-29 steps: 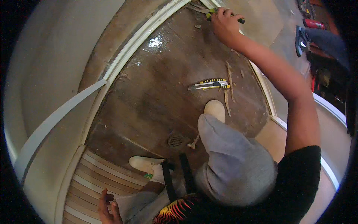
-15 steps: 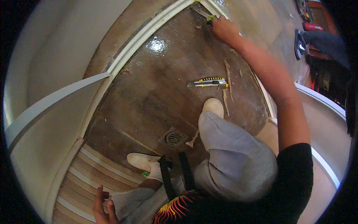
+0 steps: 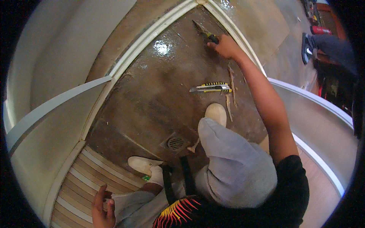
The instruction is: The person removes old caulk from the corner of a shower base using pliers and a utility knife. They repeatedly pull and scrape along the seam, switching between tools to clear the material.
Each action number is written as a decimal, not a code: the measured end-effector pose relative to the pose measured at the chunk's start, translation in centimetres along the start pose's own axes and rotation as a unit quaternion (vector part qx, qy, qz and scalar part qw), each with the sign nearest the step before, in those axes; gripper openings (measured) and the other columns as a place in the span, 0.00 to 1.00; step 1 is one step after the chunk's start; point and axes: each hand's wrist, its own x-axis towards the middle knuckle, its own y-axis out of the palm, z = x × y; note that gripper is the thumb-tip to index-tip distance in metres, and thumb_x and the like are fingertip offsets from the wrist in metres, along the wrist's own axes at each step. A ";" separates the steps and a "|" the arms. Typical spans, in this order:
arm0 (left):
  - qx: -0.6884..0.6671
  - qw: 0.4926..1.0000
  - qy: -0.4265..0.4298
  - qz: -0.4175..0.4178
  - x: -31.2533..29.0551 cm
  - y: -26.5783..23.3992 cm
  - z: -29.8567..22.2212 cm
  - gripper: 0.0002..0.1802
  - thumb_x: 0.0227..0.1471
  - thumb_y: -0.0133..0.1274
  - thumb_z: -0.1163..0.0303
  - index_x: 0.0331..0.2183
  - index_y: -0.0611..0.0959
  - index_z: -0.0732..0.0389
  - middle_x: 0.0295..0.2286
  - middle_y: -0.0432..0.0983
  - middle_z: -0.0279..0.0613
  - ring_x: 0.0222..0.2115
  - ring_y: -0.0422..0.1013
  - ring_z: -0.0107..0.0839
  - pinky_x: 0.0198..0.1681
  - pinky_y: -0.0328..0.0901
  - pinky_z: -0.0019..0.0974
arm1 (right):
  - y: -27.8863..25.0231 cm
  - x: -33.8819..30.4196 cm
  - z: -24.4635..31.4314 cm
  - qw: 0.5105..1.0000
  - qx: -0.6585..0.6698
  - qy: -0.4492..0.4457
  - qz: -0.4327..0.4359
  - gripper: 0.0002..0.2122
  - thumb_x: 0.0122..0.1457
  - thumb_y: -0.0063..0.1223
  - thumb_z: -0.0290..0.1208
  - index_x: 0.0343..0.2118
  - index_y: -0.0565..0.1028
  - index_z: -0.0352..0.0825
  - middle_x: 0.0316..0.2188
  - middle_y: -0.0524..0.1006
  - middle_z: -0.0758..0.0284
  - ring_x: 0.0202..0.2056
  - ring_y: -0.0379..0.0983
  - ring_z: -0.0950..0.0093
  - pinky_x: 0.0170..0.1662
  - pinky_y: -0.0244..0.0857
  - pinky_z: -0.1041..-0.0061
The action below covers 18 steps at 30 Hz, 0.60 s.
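At upper centre, scraper (image 3: 205, 33) is gripped by its handle (image 3: 213, 38) in the right hand (image 3: 227, 46), presumably for control, while the left hand (image 3: 102, 213), lower left, is held apparently empty, fingers (image 3: 99, 195) parted.

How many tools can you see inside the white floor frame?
2: a metal-bladed tool with a green-and-black handle in the right hand, and a yellow-and-black utility knife lying on the brown floor. The grey-trousered legs could hide more.
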 end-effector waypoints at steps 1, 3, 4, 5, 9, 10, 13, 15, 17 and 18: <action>-0.015 1.000 0.015 0.005 0.4 0.0 0.4 0.20 0.56 0.42 0.67 0.50 0.68 0.60 0.36 0.72 0.49 0.35 0.69 0.39 0.38 0.63 0.37 | -0.6 0.5 0.1 1.000 0.021 -0.011 0.003 0.22 0.50 0.52 0.45 0.33 0.74 0.24 0.31 0.75 0.49 0.35 0.73 0.56 0.37 0.66 0.63; -0.016 0.999 0.017 0.021 0.5 -0.3 0.5 0.20 0.56 0.42 0.66 0.50 0.68 0.60 0.35 0.72 0.49 0.35 0.69 0.39 0.38 0.63 0.36 | -0.9 0.5 -0.1 0.984 0.163 0.014 0.063 0.19 0.50 0.50 0.41 0.35 0.74 0.27 0.30 0.76 0.54 0.35 0.74 0.60 0.33 0.68 0.65; -0.004 1.000 0.005 0.030 0.7 -0.4 0.3 0.20 0.56 0.42 0.66 0.50 0.68 0.61 0.35 0.72 0.49 0.34 0.69 0.38 0.37 0.63 0.36 | -1.1 0.4 -0.3 0.952 0.279 0.048 0.117 0.17 0.51 0.49 0.38 0.36 0.74 0.28 0.30 0.76 0.57 0.35 0.74 0.63 0.31 0.68 0.67; 0.007 0.999 -0.008 0.038 0.8 -0.5 0.1 0.20 0.56 0.42 0.65 0.50 0.68 0.61 0.35 0.72 0.49 0.34 0.69 0.38 0.37 0.63 0.35 | -1.3 0.4 -0.6 0.902 0.390 0.080 0.169 0.15 0.51 0.48 0.35 0.38 0.74 0.30 0.31 0.76 0.60 0.35 0.74 0.66 0.29 0.69 0.68; -0.003 0.998 0.041 0.040 1.1 -0.4 0.8 0.21 0.56 0.43 0.64 0.49 0.69 0.63 0.34 0.72 0.49 0.34 0.69 0.36 0.35 0.63 0.34 | -1.0 1.3 -1.6 0.704 0.641 0.053 0.299 0.17 0.48 0.43 0.27 0.44 0.70 0.33 0.36 0.74 0.65 0.37 0.73 0.69 0.27 0.70 0.67; -0.005 0.998 0.046 0.037 1.2 -0.4 0.6 0.21 0.56 0.43 0.63 0.49 0.69 0.63 0.34 0.72 0.49 0.34 0.69 0.36 0.35 0.63 0.34 | -0.7 1.4 -1.0 0.679 0.666 0.052 0.305 0.18 0.47 0.42 0.26 0.45 0.68 0.33 0.37 0.73 0.65 0.38 0.72 0.68 0.29 0.71 0.64; -0.040 0.999 0.011 0.034 1.3 -0.5 -0.2 0.19 0.55 0.44 0.64 0.48 0.70 0.63 0.33 0.72 0.50 0.34 0.69 0.37 0.35 0.63 0.34 | 0.9 1.2 1.1 0.633 0.710 0.065 0.300 0.19 0.46 0.41 0.25 0.45 0.68 0.32 0.40 0.71 0.61 0.41 0.70 0.64 0.35 0.68 0.52; -0.060 0.998 0.001 0.021 1.5 -0.8 -0.6 0.20 0.54 0.45 0.63 0.47 0.71 0.62 0.31 0.73 0.48 0.33 0.69 0.36 0.36 0.63 0.35 | 2.3 1.2 2.2 0.587 0.749 0.049 0.304 0.21 0.46 0.42 0.24 0.47 0.66 0.31 0.40 0.70 0.56 0.43 0.67 0.58 0.40 0.61 0.40; -0.075 0.997 0.032 0.008 3.1 -0.5 -0.5 0.24 0.52 0.48 0.59 0.48 0.70 0.62 0.28 0.73 0.42 0.31 0.68 0.31 0.38 0.62 0.36 | 2.8 1.3 2.1 0.545 0.772 0.023 0.328 0.22 0.46 0.41 0.24 0.47 0.64 0.29 0.40 0.69 0.54 0.42 0.67 0.56 0.41 0.61 0.40; -0.066 0.997 0.024 0.012 3.6 -0.4 -0.8 0.24 0.52 0.48 0.60 0.48 0.71 0.62 0.28 0.73 0.42 0.31 0.69 0.31 0.38 0.63 0.35 | 3.0 1.4 1.9 0.523 0.782 0.010 0.338 0.22 0.46 0.41 0.24 0.48 0.64 0.28 0.40 0.69 0.53 0.42 0.67 0.55 0.42 0.61 0.40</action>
